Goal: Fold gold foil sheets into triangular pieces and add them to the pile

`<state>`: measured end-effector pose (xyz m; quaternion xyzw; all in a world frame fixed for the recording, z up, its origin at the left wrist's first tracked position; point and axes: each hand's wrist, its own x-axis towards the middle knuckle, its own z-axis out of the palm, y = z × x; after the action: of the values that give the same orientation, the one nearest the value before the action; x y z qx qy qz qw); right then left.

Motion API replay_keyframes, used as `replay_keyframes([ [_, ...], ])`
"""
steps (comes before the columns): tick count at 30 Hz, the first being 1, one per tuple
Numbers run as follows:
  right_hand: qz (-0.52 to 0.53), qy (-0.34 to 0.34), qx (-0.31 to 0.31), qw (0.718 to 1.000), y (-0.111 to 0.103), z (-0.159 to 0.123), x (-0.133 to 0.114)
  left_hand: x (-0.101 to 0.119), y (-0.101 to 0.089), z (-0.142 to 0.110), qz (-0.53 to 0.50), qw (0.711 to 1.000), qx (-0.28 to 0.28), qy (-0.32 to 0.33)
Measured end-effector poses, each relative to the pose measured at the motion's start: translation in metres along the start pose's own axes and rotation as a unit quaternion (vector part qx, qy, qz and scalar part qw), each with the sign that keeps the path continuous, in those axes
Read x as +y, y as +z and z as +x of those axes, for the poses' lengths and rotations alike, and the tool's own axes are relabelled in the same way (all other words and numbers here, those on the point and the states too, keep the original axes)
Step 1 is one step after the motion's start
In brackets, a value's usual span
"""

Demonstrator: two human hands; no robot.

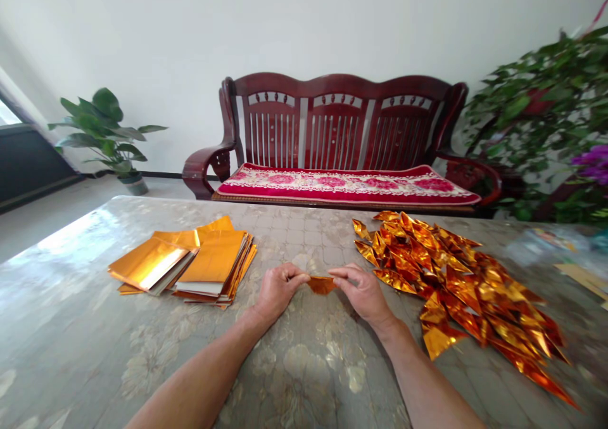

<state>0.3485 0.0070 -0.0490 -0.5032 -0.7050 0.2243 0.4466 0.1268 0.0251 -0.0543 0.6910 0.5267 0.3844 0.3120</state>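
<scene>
Left hand (280,289) pinches one end of a small folded piece of gold foil paper (322,284) between thumb and fingers; right hand (361,291) pinches the other end. The piece spans the gap between the hands, over the middle of the patterned tablecloth (299,365). Stacks of flat gold foil sheets (211,258) lie left of the hands. To the right, a heap of folded foil shapes (441,277), pointed, shiny, overlapping. Beyond the table, a dark red wooden bench (335,125) with a red floral seat cover (351,184).
</scene>
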Motion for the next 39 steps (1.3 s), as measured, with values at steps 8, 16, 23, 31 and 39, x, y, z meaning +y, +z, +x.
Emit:
replay_keyframes([
  [8, 0.022, 0.034, 0.012, 0.999, 0.001, 0.0, 0.002, 0.001, -0.001, 0.0, 0.003, 1.0, 0.004, -0.006],
  [16, 0.026, 0.03, 0.018, 0.999, 0.002, -0.001, 0.001, 0.004, -0.002, 0.001, 0.009, 1.0, -0.002, 0.003],
  [23, -0.002, 0.01, 0.019, 1.0, 0.002, -0.002, 0.006, 0.003, -0.002, 0.001, 0.024, 0.999, -0.009, 0.032],
  [31, -0.101, -0.076, -0.01, 0.992, 0.003, -0.002, -0.007, 0.007, 0.002, -0.005, 0.03, 0.998, -0.012, 0.059],
  [39, -0.15, -0.09, -0.006, 0.985, 0.006, -0.003, -0.018, 0.016, 0.006, -0.009, 0.064, 0.993, -0.031, 0.095],
])
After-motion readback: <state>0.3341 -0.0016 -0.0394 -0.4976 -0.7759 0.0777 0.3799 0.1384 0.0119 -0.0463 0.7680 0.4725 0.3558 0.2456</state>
